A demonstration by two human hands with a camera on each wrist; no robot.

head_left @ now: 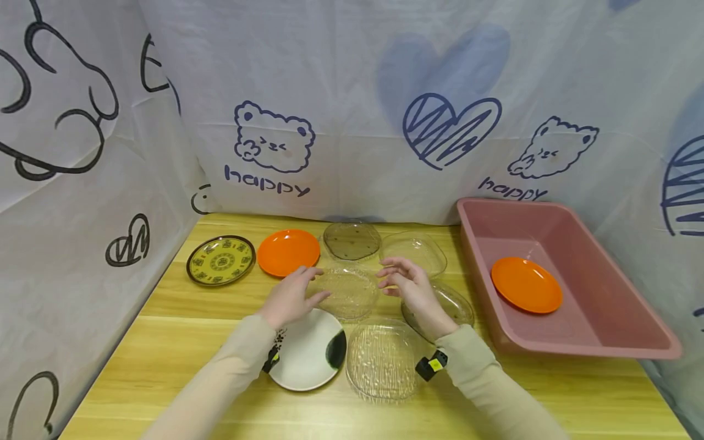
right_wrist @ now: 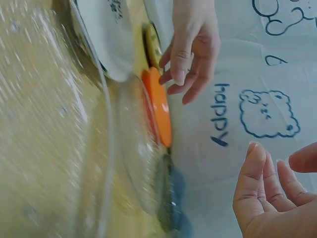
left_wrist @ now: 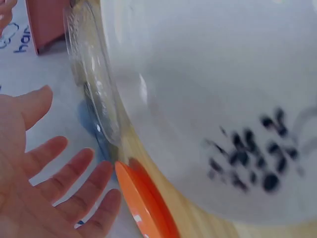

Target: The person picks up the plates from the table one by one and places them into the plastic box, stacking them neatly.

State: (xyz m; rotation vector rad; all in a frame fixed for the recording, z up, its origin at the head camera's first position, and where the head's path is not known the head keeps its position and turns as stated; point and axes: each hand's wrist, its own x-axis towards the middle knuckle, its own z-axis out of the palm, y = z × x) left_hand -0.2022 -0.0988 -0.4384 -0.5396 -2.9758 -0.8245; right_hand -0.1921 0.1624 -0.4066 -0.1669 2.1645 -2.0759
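Observation:
My left hand (head_left: 288, 299) hovers with spread fingers at the left edge of a clear textured plate (head_left: 346, 296). On that plate's other side is my right hand (head_left: 414, 292), its fingers loosely bent and nothing between them, as the right wrist view also shows. Under my left wrist lies a white plate (head_left: 305, 360) with a dark green patch and black specks. A clear ribbed square plate (head_left: 382, 360) sits beside it. My right hand partly hides a smoky see-through plate (head_left: 458, 305).
Along the back stand a yellow patterned plate (head_left: 222, 261), an orange plate (head_left: 288, 252), a grey see-through plate (head_left: 352, 240) and a clear plate (head_left: 429, 256). A deep pink tub (head_left: 599, 349) at the right holds another orange plate (head_left: 527, 285). Printed cloth hangs behind the wooden table (head_left: 165, 342).

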